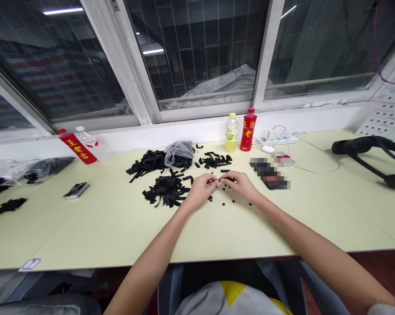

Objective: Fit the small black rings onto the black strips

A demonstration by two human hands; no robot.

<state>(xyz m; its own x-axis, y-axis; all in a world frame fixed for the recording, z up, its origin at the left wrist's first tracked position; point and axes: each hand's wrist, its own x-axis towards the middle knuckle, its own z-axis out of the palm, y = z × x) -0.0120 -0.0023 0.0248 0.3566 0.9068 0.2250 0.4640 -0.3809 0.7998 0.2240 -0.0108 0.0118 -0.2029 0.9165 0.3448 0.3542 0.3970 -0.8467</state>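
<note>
My left hand [201,190] and my right hand [242,185] meet above the table, fingertips pinched close together. Between them is a short black strip [229,179], partly covered by the fingers; whether a small ring is pinched with it I cannot tell. Several small black rings [233,201] lie scattered just below and around my hands. Left of my left hand is a pile of black strips [167,189]. Behind it sits a larger heap of strips [148,162], and a smaller scatter of strips [215,160] lies beyond my hands.
A clear plastic bag [180,154] rests on the heap. Toward the window stand a yellow-green drink bottle [230,133] and a red bottle [248,131]. A blurred-out dark phone-like object [269,174], a power strip [277,139] and a black headset [374,157] are rightward; a small box [76,190] lies left.
</note>
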